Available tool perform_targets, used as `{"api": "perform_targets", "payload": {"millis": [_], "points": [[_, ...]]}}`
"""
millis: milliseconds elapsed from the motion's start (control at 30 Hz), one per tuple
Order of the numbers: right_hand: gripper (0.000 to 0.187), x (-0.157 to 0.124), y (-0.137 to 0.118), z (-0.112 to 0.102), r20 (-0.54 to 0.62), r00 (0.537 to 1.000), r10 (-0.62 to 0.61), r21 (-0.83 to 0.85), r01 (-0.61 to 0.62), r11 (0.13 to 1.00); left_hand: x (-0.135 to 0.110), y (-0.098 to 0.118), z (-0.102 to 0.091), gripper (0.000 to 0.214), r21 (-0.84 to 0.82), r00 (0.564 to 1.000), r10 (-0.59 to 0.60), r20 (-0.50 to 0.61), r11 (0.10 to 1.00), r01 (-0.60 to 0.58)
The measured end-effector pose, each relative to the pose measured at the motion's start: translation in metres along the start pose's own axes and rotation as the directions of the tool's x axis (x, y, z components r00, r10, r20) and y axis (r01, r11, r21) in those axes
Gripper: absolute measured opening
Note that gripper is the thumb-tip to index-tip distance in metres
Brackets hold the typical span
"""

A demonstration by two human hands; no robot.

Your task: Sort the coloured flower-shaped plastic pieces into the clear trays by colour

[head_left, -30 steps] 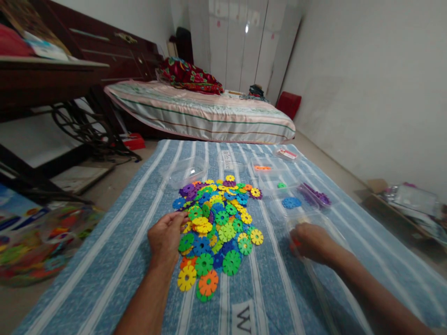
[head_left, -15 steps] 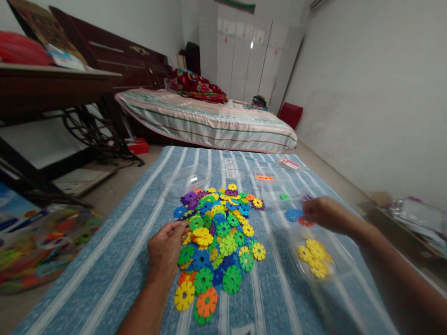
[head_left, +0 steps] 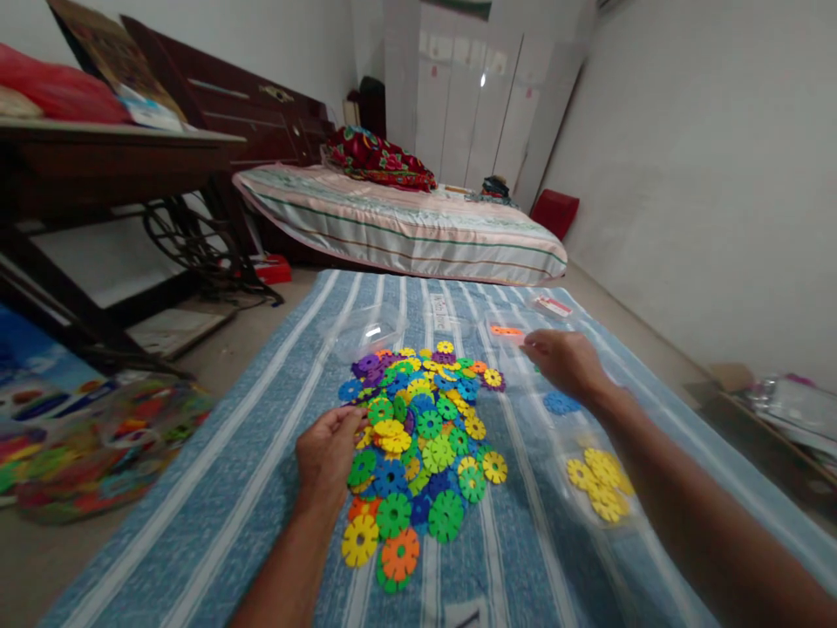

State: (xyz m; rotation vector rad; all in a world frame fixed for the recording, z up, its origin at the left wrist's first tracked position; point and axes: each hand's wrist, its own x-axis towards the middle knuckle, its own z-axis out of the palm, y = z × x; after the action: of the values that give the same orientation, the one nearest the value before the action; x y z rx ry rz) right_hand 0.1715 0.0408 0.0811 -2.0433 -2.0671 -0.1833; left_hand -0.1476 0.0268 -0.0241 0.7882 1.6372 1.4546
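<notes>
A heap of notched plastic flower discs (head_left: 438, 453) in yellow, green, blue, orange and purple lies on the striped cloth. My left hand (head_left: 329, 445) is at the heap's left edge, thumb and fingers pinched together; what they grip is hidden. My right hand (head_left: 563, 359) reaches to the back right, fingers closed on what looks like an orange disc, mostly hidden, beside the clear box with orange pieces (head_left: 506, 331). Under my right forearm are blue discs (head_left: 561, 402) and a clear tub (head_left: 568, 501) of yellow discs (head_left: 602, 482).
A clear lid or tray (head_left: 366, 330) lies behind the heap on the left, with a labelled clear box (head_left: 440, 312) beside it. A small red-and-white box (head_left: 553, 306) lies at the back right. Beyond the cloth is a bed (head_left: 405, 222); a bag of colourful pieces (head_left: 111, 453) is at left.
My right hand has moved left and away from me, from above the blue discs to the box with orange pieces, carrying an orange-red disc. My left hand stays at the heap. The view shifted slightly.
</notes>
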Motion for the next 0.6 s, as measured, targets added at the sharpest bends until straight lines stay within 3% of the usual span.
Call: {"api": "perform_targets", "payload": {"millis": [167,367,433,600], "points": [[0.021,-0.056,-0.046,0.017,0.192,0.979,-0.073,0.115,0.051,0.992,0.0,-0.002,0.001,0.025,0.002,1.0,-0.006,0.01,1.0,0.006],[0.018,-0.089,-0.077,0.04,0.442,0.897,-0.022,-0.024,0.037,0.999,0.0,-0.004,0.0,0.027,0.007,1.0,0.01,0.012,1.0,-0.01],[0.019,-0.096,-0.078,0.047,0.466,0.885,0.0,-0.027,0.014,1.0,0.001,-0.005,0.001,0.027,0.01,1.0,0.014,0.009,1.0,-0.015],[0.02,-0.109,-0.075,0.058,0.391,0.919,0.061,-0.026,-0.055,0.998,0.001,-0.004,0.003,0.025,0.017,1.0,0.014,0.013,1.0,-0.014]]}}
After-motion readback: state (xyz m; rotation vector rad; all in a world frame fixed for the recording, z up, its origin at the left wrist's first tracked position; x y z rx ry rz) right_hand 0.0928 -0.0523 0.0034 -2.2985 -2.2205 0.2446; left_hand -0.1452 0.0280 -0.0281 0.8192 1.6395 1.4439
